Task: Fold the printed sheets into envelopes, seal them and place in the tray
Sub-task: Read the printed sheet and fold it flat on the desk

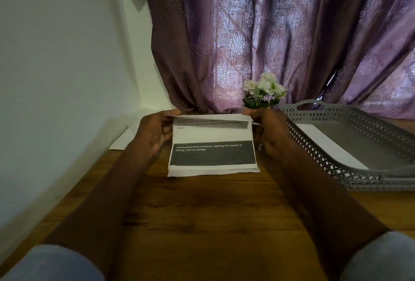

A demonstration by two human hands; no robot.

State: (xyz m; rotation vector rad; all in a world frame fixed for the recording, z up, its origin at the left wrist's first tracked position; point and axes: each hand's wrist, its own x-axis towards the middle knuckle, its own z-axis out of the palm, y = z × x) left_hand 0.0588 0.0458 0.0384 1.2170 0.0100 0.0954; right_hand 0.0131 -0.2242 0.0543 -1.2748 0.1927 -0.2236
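Step in hand, as judged: folding. The white printed sheet with a dark grey text block (pixel 212 143) is held at the far side of the brown wooden table (pixel 202 213), its far edge turned over toward the person. The left hand (pixel 155 134) and right hand (pixel 267 132) are each closed on a far corner. The sheet's long axis runs away from the person, and the fold runs left-right. Next, the flap must be aligned and creased. A white envelope (pixel 330 146) is seen lying in the grey perforated plastic tray (pixel 336 168), to the right.

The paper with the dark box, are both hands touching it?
Touching. The head view shows the left hand and right hand pinching the printed sheet at its far folded edge.
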